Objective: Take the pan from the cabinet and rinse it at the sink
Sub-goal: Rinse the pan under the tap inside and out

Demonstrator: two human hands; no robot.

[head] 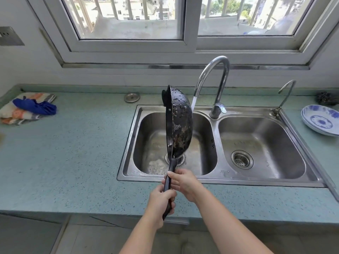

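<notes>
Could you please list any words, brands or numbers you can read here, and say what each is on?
"J..MO": stamped on the sink's front rim; middle letters too blurred to read.
No other text shows on the pan, faucet or plates.

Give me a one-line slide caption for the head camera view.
Left hand and right hand hold a wet black pan on edge over the sink beside the running tap.

Black pan (180, 125) mottled with brown, pale teal tabletop (73, 153) flecked dark, silver steel sink (216, 125), blue cloth (35, 106) on orange-and-grey striped towel (16, 114), white plates (321, 121) with blue floral pattern
</notes>
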